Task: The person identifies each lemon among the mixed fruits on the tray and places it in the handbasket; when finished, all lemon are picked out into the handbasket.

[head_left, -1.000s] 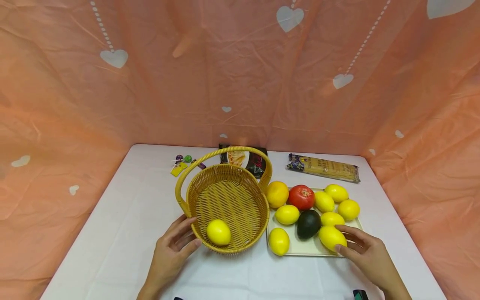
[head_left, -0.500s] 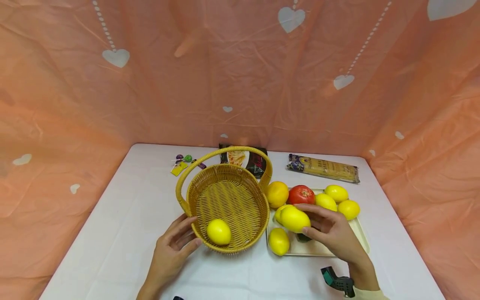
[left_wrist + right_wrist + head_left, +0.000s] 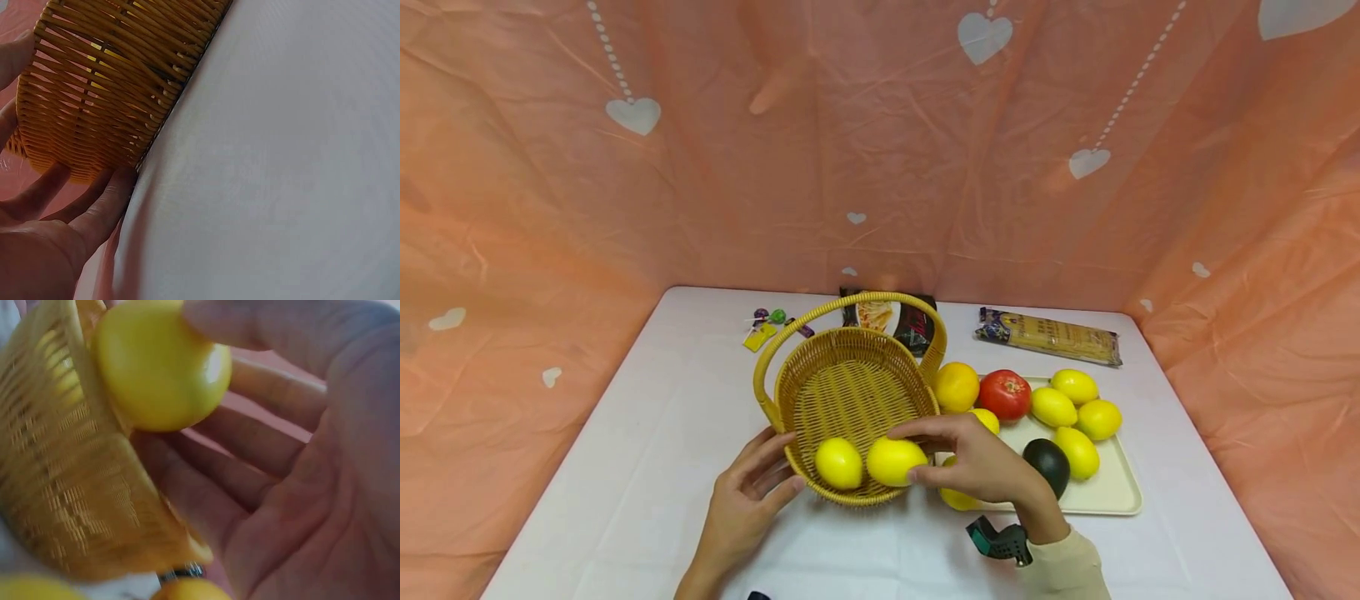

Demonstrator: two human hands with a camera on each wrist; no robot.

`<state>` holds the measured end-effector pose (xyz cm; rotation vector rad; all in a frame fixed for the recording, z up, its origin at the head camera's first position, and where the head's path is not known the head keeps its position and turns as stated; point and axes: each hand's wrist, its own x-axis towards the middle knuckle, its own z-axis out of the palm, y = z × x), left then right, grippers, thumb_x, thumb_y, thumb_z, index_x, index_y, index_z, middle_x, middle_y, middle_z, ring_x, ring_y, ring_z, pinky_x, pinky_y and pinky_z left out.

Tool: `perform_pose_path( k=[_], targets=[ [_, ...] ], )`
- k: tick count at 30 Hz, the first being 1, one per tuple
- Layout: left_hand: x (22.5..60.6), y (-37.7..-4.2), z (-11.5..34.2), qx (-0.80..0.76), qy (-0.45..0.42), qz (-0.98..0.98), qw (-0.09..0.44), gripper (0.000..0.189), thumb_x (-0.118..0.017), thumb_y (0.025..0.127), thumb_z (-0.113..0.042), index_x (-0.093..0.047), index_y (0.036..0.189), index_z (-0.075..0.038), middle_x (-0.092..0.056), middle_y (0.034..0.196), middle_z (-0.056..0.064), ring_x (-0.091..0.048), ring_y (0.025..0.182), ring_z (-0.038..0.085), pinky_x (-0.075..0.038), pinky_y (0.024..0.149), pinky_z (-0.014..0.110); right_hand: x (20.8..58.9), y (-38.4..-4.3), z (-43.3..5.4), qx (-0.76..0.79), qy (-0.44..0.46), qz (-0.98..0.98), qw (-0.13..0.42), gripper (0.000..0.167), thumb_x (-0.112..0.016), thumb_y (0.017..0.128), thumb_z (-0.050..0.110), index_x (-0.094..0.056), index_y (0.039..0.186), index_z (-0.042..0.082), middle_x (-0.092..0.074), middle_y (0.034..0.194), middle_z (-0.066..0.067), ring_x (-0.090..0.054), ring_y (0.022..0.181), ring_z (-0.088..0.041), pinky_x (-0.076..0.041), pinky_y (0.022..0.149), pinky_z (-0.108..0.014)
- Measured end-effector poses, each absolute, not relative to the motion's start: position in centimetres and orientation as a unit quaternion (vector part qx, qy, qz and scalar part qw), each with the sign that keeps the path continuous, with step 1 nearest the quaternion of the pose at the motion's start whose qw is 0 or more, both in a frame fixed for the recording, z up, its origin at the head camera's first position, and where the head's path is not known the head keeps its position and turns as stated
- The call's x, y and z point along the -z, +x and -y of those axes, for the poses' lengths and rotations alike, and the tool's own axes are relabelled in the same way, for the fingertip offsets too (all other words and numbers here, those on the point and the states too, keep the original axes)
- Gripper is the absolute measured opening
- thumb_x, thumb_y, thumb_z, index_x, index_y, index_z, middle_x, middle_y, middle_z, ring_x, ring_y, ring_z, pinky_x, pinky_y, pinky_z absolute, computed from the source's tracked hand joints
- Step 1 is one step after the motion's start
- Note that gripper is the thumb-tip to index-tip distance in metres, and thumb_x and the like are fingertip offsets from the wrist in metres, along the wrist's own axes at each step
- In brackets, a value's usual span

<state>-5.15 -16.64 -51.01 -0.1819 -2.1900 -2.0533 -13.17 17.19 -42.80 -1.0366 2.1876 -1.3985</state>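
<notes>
Right hand point(image 3: 972, 465) pinching lemon point(image 3: 893, 462), left hand point(image 3: 747, 493) spread against basket point(image 3: 850, 387), 1 more lemon point(image 3: 838, 463) inside, fruit tray point(image 3: 1118, 498) beside

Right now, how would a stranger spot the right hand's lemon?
On the white table stands a wicker basket with an arched handle. At its near right side, the right hand holds the lemon. The other lemon, to its left, lies in the basket unheld.

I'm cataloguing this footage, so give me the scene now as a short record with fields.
left hand: touches the side of the basket
right hand: holds a lemon at the basket's opening
inside basket: second lemon
on tray: more lemons, red fruit, dark fruit
far part of table: black packet, wrapped sweets, long packet
</notes>
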Motion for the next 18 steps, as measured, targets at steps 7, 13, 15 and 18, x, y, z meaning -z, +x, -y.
perform_pose_path(
  k=[7, 13, 15, 18],
  targets=[
    [50.9, -5.2, 16.7, 0.676, -0.057, 0.732, 0.065, 0.058, -0.081, 0.094, 0.007, -0.061, 0.148, 0.009, -0.034, 0.168, 0.034, -0.066, 0.134, 0.007, -0.062, 0.110, 0.028, 42.8, -13.3, -13.2, 0.427, -0.401, -0.792, 0.170, 0.042, -0.082, 0.101, 0.025, -0.074, 0.141, 0.018, -0.077, 0.138, 0.002, -0.070, 0.121, -0.009, -0.065, 0.109, -0.036],
    [50.7, -5.0, 16.6, 0.674, -0.048, 0.734, 0.059, 0.058, -0.082, 0.095, 0.006, -0.061, 0.148, 0.009, -0.035, 0.169, 0.032, -0.067, 0.133, 0.010, -0.063, 0.108, 0.027, 43.3, -13.1, -10.4, 0.415, -0.410, -0.798, 0.152, 0.043, -0.082, 0.099, 0.019, -0.073, 0.141, 0.017, -0.076, 0.140, 0.001, -0.069, 0.123, -0.010, -0.063, 0.110, -0.033],
    [50.7, -5.0, 16.6, 0.676, -0.047, 0.733, 0.059, 0.057, -0.081, 0.095, 0.006, -0.061, 0.148, 0.009, -0.035, 0.169, 0.032, -0.067, 0.133, 0.011, -0.063, 0.108, 0.027, 43.5, -13.0, -9.8, 0.405, -0.410, -0.804, 0.145, 0.043, -0.082, 0.099, 0.019, -0.073, 0.141, 0.018, -0.075, 0.141, 0.003, -0.068, 0.126, -0.010, -0.061, 0.114, -0.033],
    [50.7, -5.1, 16.6, 0.677, -0.050, 0.732, 0.060, 0.057, -0.081, 0.095, 0.006, -0.061, 0.148, 0.010, -0.034, 0.168, 0.033, -0.067, 0.133, 0.011, -0.063, 0.108, 0.027, 43.3, -12.8, -9.4, 0.398, -0.407, -0.810, 0.141, 0.043, -0.081, 0.100, 0.020, -0.074, 0.142, 0.019, -0.074, 0.143, 0.005, -0.066, 0.133, -0.011, -0.057, 0.119, -0.034]
  ],
)
